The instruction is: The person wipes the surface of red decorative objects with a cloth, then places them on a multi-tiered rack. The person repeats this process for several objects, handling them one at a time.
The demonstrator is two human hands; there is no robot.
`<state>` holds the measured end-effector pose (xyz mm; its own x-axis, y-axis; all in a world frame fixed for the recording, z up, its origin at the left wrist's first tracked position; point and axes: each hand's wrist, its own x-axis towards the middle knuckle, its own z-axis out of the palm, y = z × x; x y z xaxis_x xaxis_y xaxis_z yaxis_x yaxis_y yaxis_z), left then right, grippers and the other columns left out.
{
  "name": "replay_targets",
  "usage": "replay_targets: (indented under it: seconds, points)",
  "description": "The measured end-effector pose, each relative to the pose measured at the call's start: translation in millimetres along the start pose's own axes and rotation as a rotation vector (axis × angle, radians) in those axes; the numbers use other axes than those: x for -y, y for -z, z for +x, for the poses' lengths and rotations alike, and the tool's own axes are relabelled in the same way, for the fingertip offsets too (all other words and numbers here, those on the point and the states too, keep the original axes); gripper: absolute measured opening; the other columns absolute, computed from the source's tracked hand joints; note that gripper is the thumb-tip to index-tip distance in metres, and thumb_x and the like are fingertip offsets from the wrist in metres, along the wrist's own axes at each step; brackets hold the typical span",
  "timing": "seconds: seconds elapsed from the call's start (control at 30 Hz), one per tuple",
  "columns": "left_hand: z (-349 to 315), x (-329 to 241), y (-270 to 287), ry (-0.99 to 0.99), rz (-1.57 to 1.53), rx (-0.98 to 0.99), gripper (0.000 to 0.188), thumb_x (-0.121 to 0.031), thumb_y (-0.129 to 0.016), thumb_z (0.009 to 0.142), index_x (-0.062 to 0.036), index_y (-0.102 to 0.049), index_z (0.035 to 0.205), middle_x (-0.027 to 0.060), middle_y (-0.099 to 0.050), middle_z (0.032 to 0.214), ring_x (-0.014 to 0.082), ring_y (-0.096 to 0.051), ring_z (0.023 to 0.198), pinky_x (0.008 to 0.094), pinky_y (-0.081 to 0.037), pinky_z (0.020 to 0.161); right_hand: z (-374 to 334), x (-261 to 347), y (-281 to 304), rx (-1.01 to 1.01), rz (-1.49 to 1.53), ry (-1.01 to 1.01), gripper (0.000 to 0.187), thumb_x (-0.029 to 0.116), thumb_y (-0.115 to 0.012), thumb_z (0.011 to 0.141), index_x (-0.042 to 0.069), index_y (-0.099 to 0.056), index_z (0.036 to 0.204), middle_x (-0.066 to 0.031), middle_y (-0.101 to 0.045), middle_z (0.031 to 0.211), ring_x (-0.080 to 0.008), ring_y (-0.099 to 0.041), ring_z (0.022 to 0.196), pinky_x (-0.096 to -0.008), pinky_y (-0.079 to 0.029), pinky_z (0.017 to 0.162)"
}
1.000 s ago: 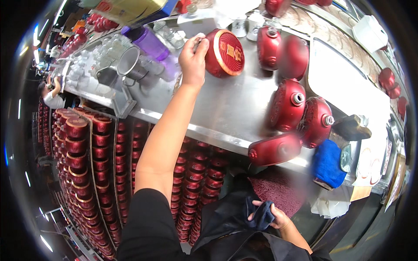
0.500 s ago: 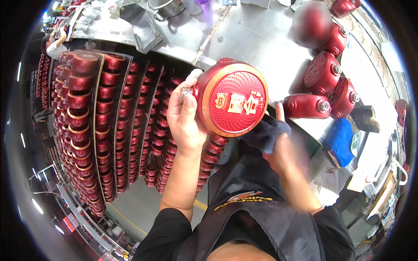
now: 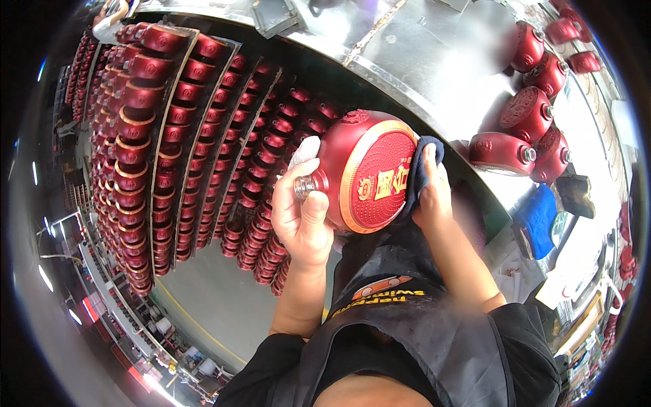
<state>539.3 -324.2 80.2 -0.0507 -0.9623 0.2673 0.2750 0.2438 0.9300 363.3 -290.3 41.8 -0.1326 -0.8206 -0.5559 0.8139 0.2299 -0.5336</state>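
Note:
A round, flattened red bottle (image 3: 339,157) with a gold rim and raised gold characters on its dotted face is held in front of my body. My left hand (image 3: 305,230) grips it around the clear glass neck (image 3: 305,187), which points left; something white covers one fingertip. At the bottle's right edge, a dark blue cloth (image 3: 428,144) is pinched in my right hand (image 3: 434,198) and pressed against the rim. The fingers behind the cloth are partly hidden.
Tall racks of similar red bottles (image 3: 142,156) fill the left. Several more bottles (image 3: 525,114) lie on the metal table (image 3: 434,81) at the right, near a blue cloth-covered block (image 3: 536,220) and a dark block (image 3: 576,195). A person's arm (image 3: 112,27) shows far left.
The bottle has tilted and moved slightly right and down in my left hand. My right hand has raised the dark cloth from below the bottle onto its right edge. The view has shifted.

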Motion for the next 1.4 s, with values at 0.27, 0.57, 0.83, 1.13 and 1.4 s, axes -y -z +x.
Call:
replay_targets:
  seconds: [0.27, 0.57, 0.83, 1.13, 1.4]
  points:
    - [-2.2, -16.4, 6.3, 0.083, -0.028, -0.164, 0.039, -0.023, -0.059, 0.097, 0.0052, -0.052, 0.123, 0.0243, -0.048, 0.138, 0.0297, -0.053, 0.123, 0.0451, -0.044, 0.104, -20.7, -24.8, 2.3, 0.332, -0.141, 0.164, 0.084, 0.021, -0.068, 0.09, 0.003, -0.016, 0.153, -0.0117, -0.042, 0.144, -0.019, -0.043, 0.129, -0.035, -0.032, 0.11]
    - [-18.2, -8.0, 18.6, 0.066, 0.079, -0.164, 0.035, -0.017, -0.061, 0.095, 0.0061, -0.054, 0.121, 0.023, -0.05, 0.137, 0.0286, -0.048, 0.127, 0.0423, -0.034, 0.11, -2.6, -31.8, -10.9, 0.042, -0.022, -0.03, 0.051, 0.031, -0.059, 0.096, 0.001, -0.048, 0.136, -0.0099, -0.059, 0.126, -0.0184, -0.058, 0.114, -0.0351, -0.044, 0.101]
    - [-24.8, -22.3, 46.4, 0.128, 0.451, -0.051, 0.038, -0.015, -0.066, 0.093, 0.0028, -0.054, 0.125, 0.0087, -0.049, 0.116, 0.0165, -0.051, 0.101, 0.0282, -0.041, 0.091, 3.8, -51.4, -2.8, 0.036, -0.127, -0.032, 0.056, 0.033, -0.056, 0.098, 0.0, -0.042, 0.14, -0.0117, -0.053, 0.135, -0.0204, -0.052, 0.123, -0.0354, -0.039, 0.106]
    - [-63.2, -16.9, 95.2, 0.195, 0.398, -0.056, 0.029, -0.01, -0.068, 0.09, 0.002, -0.056, 0.113, 0.0072, -0.05, 0.106, 0.012, -0.05, 0.087, 0.0248, -0.043, 0.078, 7.2, -89.8, 12.1, 0.016, -0.31, -0.069, 0.05, 0.037, -0.048, 0.101, -0.001, -0.047, 0.135, -0.0122, -0.057, 0.129, -0.0217, -0.056, 0.117, -0.0358, -0.042, 0.103]
    - [-129.8, -8.5, 169.7, 0.093, 0.433, -0.199, 0.029, -0.014, -0.074, 0.086, -0.0011, -0.06, 0.109, 0.0081, -0.057, 0.095, 0.0134, -0.051, 0.068, 0.0246, -0.044, 0.06, -5.6, -187.0, 17.3, 0.057, -0.047, -0.272, 0.051, 0.045, -0.047, 0.1, 0.005, -0.051, 0.131, -0.0101, -0.062, 0.123, -0.0227, -0.061, 0.111, -0.0387, -0.048, 0.098]
